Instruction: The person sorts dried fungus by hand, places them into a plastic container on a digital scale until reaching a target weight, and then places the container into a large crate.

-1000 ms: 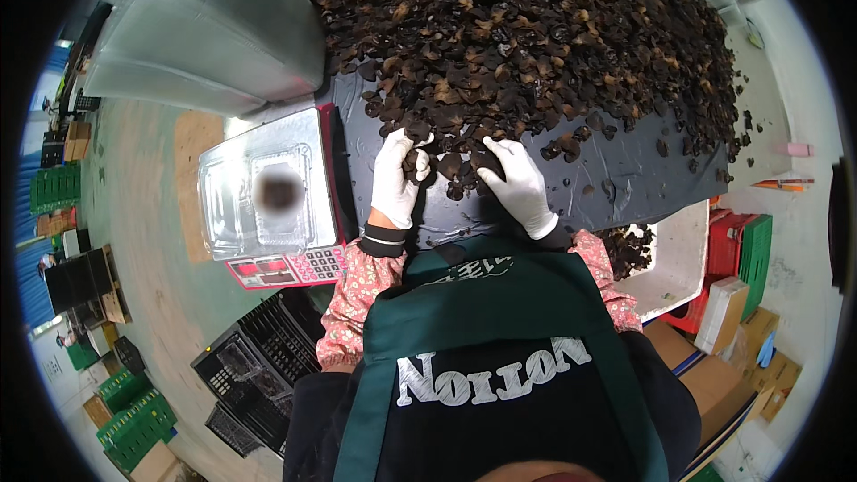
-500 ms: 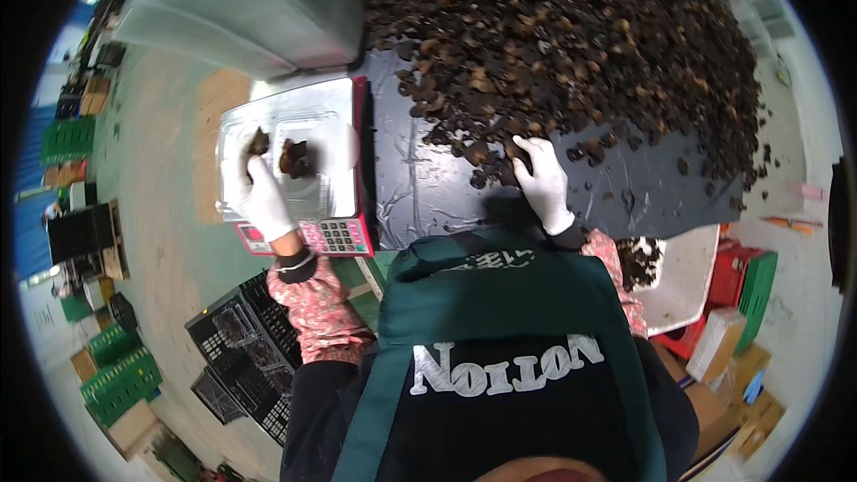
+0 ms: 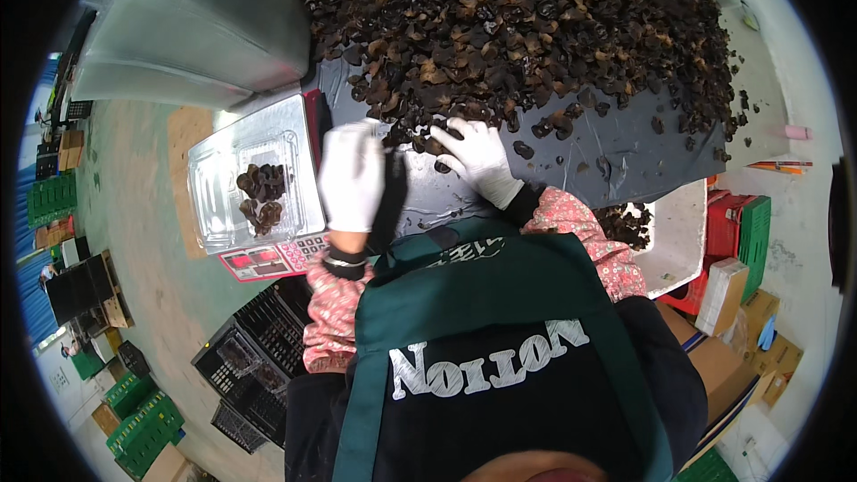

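A large heap of dark brown wood ear mushrooms [image 3: 518, 45] covers the far part of the table. At its near edge my right hand [image 3: 485, 163], white-gloved, reaches in with fingers apart, touching a few loose pieces. Between the heap and the scale is my left hand [image 3: 353, 178], also gloved, its fingers smeared by motion. A clear plastic tray [image 3: 214, 214] lies on the red-edged electronic scale [image 3: 254, 261]. Inside the tray sit a few wood ear pieces [image 3: 262, 183] in two small clusters.
A tall stack of clear plastic trays [image 3: 192, 27] stands beyond the scale. Dark sheeting [image 3: 580, 156] covers the table. Black crates [image 3: 254, 348] stand on the floor at lower left. A white bin [image 3: 678, 241] with mushroom pieces sits at right, near a red crate [image 3: 732, 223].
My left hand has left the tray and moved right toward the heap, leaving more pieces in the tray. My right hand now reaches at the heap's edge further left. The whole view has shifted.
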`<state>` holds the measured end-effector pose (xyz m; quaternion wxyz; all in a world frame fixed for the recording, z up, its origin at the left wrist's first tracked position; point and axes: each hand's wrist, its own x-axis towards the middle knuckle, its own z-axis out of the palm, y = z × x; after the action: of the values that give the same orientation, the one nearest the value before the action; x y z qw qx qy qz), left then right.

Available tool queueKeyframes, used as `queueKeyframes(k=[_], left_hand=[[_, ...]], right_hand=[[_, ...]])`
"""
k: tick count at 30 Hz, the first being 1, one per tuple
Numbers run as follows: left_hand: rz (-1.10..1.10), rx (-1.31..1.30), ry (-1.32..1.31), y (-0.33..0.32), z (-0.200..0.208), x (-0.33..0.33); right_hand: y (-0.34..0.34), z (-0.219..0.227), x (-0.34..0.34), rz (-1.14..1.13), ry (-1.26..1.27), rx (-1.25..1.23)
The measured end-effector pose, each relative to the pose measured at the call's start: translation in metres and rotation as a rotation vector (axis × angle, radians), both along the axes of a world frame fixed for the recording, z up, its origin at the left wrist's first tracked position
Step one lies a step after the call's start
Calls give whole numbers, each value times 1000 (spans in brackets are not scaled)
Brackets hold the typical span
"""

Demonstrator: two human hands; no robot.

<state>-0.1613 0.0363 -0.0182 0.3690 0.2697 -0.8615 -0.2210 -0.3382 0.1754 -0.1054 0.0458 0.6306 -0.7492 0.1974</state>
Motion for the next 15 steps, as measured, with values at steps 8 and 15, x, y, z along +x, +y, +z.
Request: queueKeyframes(k=[8,15], left_hand=[[-56,375,-222,38,-66,-29],[-144,298,-340,48,-75,-57]], right_hand=[[15,1,-30,-139,-265,-359],[16,35,-75,-578,-1434,-459]])
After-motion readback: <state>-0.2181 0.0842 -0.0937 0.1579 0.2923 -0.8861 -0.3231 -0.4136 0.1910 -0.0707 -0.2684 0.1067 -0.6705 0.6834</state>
